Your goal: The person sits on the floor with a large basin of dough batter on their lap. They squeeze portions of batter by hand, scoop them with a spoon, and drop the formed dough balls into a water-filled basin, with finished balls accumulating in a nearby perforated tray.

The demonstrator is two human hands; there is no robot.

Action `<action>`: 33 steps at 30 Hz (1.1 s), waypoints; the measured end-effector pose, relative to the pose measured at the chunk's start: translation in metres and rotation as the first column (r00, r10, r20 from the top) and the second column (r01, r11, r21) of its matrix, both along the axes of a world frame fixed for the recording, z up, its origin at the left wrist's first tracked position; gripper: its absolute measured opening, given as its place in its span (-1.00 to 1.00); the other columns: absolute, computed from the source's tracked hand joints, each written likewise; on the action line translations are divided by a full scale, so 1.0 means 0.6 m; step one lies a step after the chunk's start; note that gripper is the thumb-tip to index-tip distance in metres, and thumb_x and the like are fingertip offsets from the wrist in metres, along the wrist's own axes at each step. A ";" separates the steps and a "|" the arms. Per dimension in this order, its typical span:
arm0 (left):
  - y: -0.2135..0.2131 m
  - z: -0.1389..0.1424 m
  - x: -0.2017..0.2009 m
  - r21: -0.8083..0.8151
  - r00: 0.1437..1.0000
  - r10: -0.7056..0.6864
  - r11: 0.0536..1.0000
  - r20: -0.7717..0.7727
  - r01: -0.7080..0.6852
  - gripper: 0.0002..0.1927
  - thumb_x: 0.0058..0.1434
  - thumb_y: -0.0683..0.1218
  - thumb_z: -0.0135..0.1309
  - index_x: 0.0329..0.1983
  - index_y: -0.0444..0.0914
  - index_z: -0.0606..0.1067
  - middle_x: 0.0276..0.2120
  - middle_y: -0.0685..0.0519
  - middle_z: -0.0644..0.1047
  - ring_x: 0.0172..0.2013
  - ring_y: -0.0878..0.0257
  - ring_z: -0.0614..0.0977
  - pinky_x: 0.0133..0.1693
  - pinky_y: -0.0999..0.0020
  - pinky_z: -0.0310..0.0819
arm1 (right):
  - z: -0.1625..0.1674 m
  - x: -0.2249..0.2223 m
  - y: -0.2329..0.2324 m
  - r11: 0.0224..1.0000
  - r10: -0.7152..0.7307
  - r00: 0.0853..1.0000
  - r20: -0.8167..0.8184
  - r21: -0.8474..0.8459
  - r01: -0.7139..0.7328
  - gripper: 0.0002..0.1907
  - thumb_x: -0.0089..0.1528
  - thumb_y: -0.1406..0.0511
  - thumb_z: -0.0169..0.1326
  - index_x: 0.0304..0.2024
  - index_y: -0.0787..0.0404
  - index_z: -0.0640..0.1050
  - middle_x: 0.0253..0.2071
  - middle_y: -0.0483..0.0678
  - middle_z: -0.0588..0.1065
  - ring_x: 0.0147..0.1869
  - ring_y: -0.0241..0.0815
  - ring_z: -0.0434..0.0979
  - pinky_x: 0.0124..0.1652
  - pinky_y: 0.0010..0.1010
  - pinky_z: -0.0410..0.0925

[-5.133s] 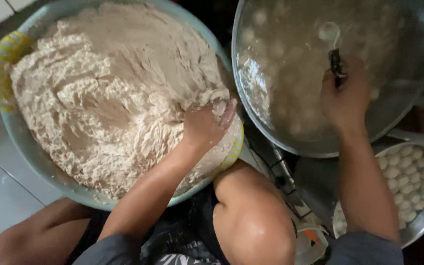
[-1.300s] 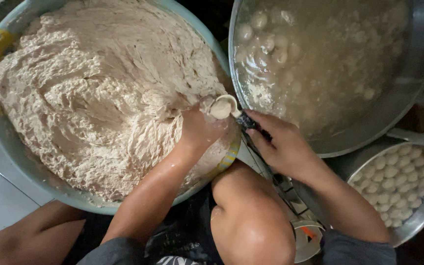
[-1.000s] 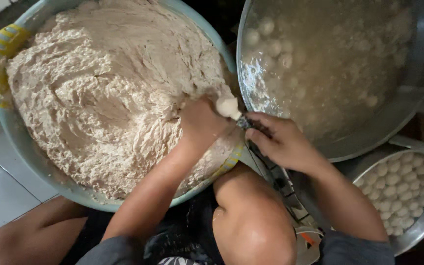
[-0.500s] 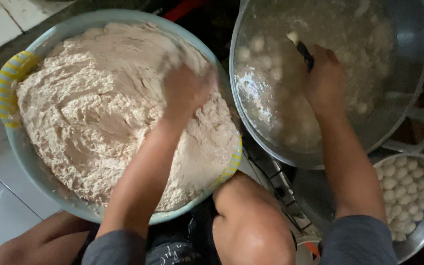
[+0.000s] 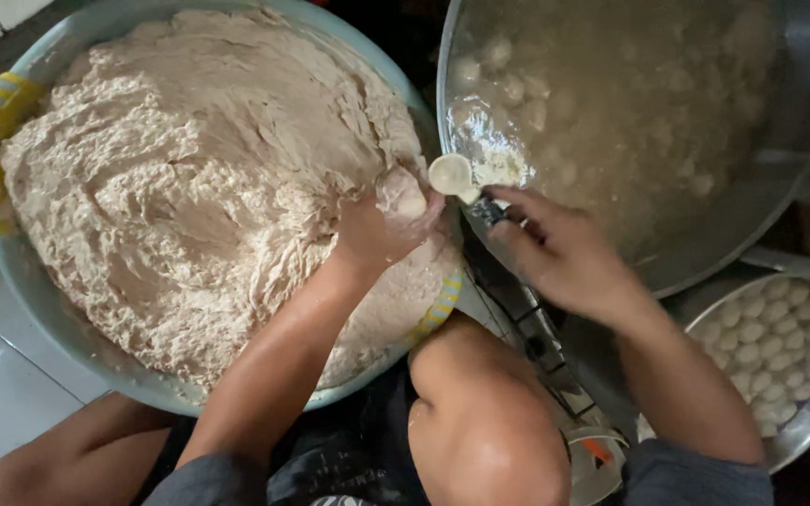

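Your knee point(image 5: 485, 422) hides the floor between the vessels; the small bowl of balls point(image 5: 803, 398) is cut off at right. Your left hand point(image 5: 382, 230) is closed, squeezing a paste lump point(image 5: 400, 195) out on top. Your right hand point(image 5: 560, 248) grips the spoon point(image 5: 452, 175), just beside the lump. Beyond them, the pot point(image 5: 789, 215) holds blurred balls in cloudy water.

No packages, signs or screens are in view. The one possible label is a small red-orange and white patch point(image 5: 600, 452) at the bottom edge, between the person's knee and right forearm. It sits on a rounded pale surface, partly hidden. Its shape and what it belongs to cannot be told.
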State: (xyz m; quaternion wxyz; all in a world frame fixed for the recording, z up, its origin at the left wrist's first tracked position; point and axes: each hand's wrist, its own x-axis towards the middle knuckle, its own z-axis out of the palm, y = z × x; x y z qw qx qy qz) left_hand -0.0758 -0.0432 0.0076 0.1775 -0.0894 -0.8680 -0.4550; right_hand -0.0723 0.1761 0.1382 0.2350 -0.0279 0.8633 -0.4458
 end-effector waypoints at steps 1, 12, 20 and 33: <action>-0.001 0.000 0.002 -0.059 0.998 -0.054 0.997 -0.020 0.053 -0.83 0.18 -0.02 0.30 -0.27 -0.18 0.61 -0.34 0.01 0.65 -0.35 0.01 0.69 -0.27 0.17 0.57 | 0.005 0.005 -0.009 0.995 0.075 0.992 -0.097 0.077 -0.068 -0.59 0.31 0.32 0.11 0.22 0.25 0.49 -0.12 0.07 0.63 -0.15 -0.24 0.64 -0.20 -0.38 0.48; 0.008 0.021 -0.002 -0.208 0.948 0.107 0.977 0.299 -0.045 -0.49 -0.05 0.17 0.27 -0.19 -0.30 0.62 -0.29 -0.17 0.66 -0.26 -0.13 0.70 -0.12 0.06 0.58 | -0.036 -0.029 -0.006 0.994 0.067 0.997 -0.050 0.090 -0.062 -0.57 0.28 0.31 0.13 0.22 0.19 0.51 -0.14 0.06 0.62 -0.21 -0.21 0.58 -0.19 -0.36 0.45; 0.016 -0.011 0.017 -0.184 0.939 0.181 0.974 0.294 -0.130 -0.34 0.11 0.31 0.25 -0.14 -0.39 0.62 -0.33 -0.26 0.62 -0.28 -0.18 0.68 -0.16 0.06 0.59 | -0.084 -0.120 0.062 0.942 0.034 0.929 -0.368 0.321 0.093 -0.55 0.33 0.39 0.05 0.29 0.18 0.51 -0.06 0.14 0.57 -0.22 -0.25 0.54 -0.21 -0.35 0.42; 0.015 0.013 0.009 0.067 0.950 -0.042 0.998 0.310 0.022 -0.71 0.09 -0.04 0.27 -0.13 -0.21 0.62 -0.31 -0.09 0.65 -0.30 -0.04 0.68 -0.26 0.13 0.57 | -0.013 0.013 -0.020 0.983 0.174 0.977 -0.122 0.076 -0.165 -0.56 0.33 0.32 0.07 0.27 0.23 0.45 -0.03 0.14 0.58 -0.17 -0.16 0.59 -0.20 -0.32 0.46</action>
